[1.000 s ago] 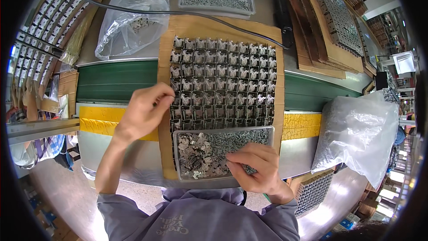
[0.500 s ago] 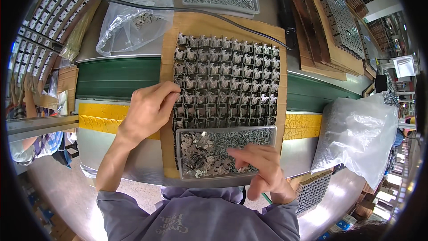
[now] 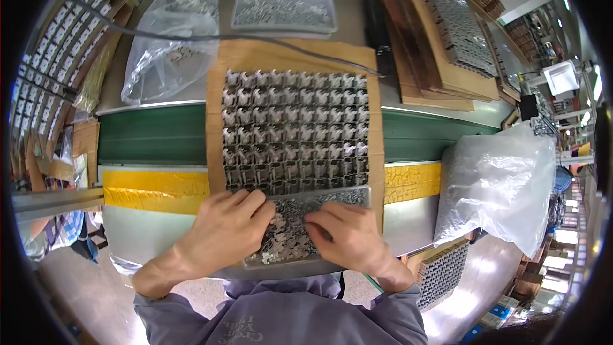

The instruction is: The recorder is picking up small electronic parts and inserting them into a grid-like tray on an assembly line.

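Note:
A clear plastic tray full of small metal clips and screws lies at the near end of a cardboard sheet. Over the tray's left side, my left hand is closed, fingers bent and pressed together; what they hold, if anything, is hidden. My right hand reaches into the tray from the right with curled fingers, thumb and index close together above the loose parts. I cannot make out what is between them. Beyond both hands, rows of small metal brackets stand packed in a grid on the cardboard.
At the back sits another clear tray of screws, left of it a clear plastic bag of parts. A black cable crosses the cardboard's far end. Stacked cardboard with brackets stands far right; a large plastic bag lies right.
My left hand has come down from the left edge of the bracket grid to the tray. My right hand has curled its stretched index finger in among the parts. The whole view has shifted slightly.

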`<state>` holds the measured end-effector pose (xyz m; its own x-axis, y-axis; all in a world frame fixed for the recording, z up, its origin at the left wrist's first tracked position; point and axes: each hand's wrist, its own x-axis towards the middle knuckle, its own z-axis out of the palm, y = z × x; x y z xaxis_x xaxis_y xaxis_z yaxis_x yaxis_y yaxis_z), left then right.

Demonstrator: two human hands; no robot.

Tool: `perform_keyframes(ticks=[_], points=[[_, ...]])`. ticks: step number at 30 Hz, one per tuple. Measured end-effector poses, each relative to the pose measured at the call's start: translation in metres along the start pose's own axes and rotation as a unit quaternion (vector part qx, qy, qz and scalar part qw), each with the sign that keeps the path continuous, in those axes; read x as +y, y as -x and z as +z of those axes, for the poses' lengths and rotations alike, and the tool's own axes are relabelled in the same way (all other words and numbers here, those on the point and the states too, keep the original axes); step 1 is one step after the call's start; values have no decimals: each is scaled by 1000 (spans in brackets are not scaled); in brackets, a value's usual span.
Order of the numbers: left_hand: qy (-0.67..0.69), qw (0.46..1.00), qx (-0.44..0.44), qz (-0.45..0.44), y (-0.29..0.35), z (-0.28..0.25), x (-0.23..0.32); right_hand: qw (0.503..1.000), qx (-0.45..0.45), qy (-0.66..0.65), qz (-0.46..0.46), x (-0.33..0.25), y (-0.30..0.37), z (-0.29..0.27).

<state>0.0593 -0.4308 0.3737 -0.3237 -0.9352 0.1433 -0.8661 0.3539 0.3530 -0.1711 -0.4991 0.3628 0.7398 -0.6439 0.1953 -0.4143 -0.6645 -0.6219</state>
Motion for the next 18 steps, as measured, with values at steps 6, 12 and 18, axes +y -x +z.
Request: perform_keyframes(ticks=[6, 12, 18], points=[[107, 993, 48, 10, -1, 1, 5, 999, 24, -27, 0, 1, 7, -1], [274, 959, 78, 3, 6, 5, 12, 998, 30, -59, 7, 1, 10, -4], [316, 940, 123, 24, -4, 7, 18, 996, 26, -82, 4, 3, 10, -4]])
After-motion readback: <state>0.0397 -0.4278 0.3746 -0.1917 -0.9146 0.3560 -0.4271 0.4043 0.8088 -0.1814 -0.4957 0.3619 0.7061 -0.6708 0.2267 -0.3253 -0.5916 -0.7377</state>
